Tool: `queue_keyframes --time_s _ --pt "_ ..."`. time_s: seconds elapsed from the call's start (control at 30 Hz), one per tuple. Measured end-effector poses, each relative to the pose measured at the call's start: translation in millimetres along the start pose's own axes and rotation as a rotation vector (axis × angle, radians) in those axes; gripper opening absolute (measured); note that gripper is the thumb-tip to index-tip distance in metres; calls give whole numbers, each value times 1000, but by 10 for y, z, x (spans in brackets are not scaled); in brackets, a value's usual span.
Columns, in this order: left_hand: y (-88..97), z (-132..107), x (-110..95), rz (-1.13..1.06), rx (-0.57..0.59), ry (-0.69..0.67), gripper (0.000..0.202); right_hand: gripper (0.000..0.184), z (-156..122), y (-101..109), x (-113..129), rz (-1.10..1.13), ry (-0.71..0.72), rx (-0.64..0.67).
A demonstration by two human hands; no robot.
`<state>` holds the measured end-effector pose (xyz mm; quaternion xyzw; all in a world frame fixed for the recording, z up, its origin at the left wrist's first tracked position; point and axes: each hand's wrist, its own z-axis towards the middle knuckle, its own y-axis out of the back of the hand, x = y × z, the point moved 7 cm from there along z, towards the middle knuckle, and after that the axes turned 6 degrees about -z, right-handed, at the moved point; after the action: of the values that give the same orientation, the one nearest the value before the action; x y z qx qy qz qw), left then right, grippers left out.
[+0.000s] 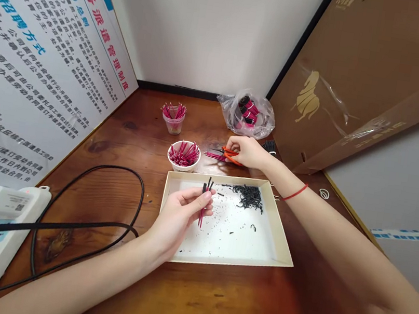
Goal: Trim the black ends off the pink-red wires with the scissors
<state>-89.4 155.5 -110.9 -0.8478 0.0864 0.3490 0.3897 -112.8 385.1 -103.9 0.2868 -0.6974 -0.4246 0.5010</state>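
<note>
My left hand (185, 215) pinches several thin pink rods with black ends (204, 198) upright over a shallow white box (276, 239). My right hand (248, 152) is behind the box, its fingers closed at the orange handles of a pair of scissors (229, 155). The scissors' dark blades point left. Close beside them, more pink rods (215, 156) lie on the table. Inside the box is a heap of short black offcuts (249, 197), and small bits are scattered over its white floor.
A white cup of pink rods (184, 154) stands behind the box, a clear cup (174, 123) farther back. A plastic bag (246, 114) holds bundled rods. Black cable (140, 194) loops at left near a white power strip (27, 214). A brown carton (346, 83) stands at right.
</note>
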Motion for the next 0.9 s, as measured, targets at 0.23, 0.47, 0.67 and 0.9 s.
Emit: queue_keyframes --time_s 0.23,0.47,0.67,0.9 --pt "-4 13 -7 19 -16 7 30 17 45 20 20 38 121 51" --pt "-1 6 1 23 -13 13 40 20 41 19 14 156 135 -12" --pt "14 14 9 44 -25 14 34 34 -163 235 66 332 67 -232" --pt "-4 19 -5 127 14 -29 29 44 -948 119 662 717 29 -236"
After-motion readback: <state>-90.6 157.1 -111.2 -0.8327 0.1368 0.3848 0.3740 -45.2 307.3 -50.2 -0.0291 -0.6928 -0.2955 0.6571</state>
